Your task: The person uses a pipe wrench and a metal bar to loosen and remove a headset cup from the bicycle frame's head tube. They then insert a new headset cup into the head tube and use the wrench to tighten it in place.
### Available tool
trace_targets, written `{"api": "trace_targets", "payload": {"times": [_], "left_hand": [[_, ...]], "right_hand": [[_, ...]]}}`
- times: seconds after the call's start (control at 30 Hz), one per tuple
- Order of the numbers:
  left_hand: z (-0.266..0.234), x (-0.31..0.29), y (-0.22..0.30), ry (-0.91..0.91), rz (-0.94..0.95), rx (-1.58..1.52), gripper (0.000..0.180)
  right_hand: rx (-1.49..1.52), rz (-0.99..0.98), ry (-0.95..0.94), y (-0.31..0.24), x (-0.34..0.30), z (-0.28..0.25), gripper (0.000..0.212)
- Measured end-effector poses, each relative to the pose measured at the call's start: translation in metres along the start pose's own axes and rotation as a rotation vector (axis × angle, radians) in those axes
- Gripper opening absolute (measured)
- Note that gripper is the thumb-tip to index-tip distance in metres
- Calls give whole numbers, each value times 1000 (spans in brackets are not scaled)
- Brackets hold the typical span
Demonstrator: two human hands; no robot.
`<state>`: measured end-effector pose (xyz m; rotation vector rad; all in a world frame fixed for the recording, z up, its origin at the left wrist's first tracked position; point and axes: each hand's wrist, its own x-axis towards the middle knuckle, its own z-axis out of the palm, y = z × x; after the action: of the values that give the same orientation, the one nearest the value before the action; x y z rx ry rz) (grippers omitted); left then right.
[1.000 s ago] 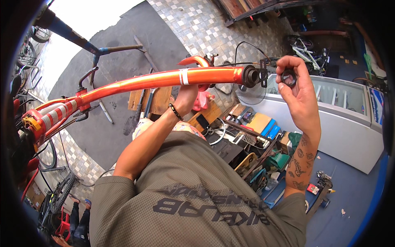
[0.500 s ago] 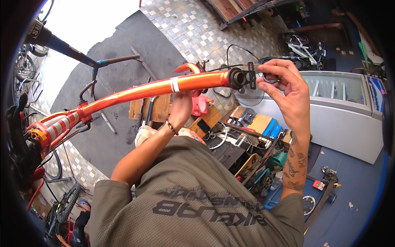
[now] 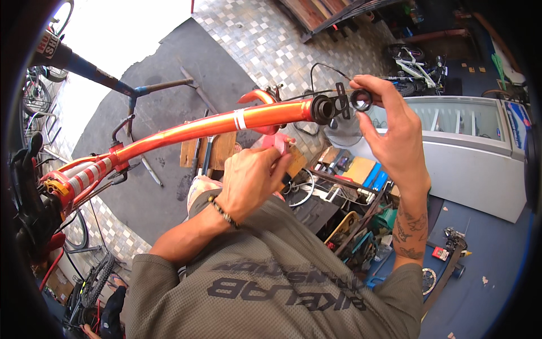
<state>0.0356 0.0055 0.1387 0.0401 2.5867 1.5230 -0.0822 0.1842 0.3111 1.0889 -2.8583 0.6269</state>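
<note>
An orange bicycle frame stretches across in front of me from the left. A dark ringed cup fills the open end of its tube, beside a slotted black bracket. Just right of that bracket, my right hand is closed on a small black ring at its fingertips. My left hand, with a beaded bracelet at the wrist, is off the frame and below it. Its fingers are curled together, back of the hand up, so what they hold, if anything, is hidden. A pink-red object shows just past its fingertips.
A blue metal stand rises at the left over a dark mat. Below my hands is a bench cluttered with tools and boxes. A glass-topped chest freezer stands at right. Other bicycles and a person are at lower left.
My left hand has come away from under the orange tube, moving down toward me with fingers curling. My right hand has turned the ring so its opening faces me more.
</note>
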Motion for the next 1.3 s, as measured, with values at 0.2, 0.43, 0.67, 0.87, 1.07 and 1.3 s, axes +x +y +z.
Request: {"api": "trace_targets", "payload": {"times": [0.2,0.43,0.67,0.87,1.07,1.3], "left_hand": [[-10,33,46,589,356,-209,46],[0,47,45,660,401,-146,44],[2,48,48,680,370,-174,38],[3,48,50,682,335,-224,35],[3,50,44,697,404,-191,41],[5,48,38,678,377,-274,54]], "right_hand": [[82,50,-29,3,-1,-3,39],[43,12,-56,6,-6,-8,43],[56,-66,-87,7,-5,-2,49],[62,-139,-125,3,5,4,48],[23,-203,-193,-1,13,6,41],[-64,-186,-256,-7,16,4,38]]}}
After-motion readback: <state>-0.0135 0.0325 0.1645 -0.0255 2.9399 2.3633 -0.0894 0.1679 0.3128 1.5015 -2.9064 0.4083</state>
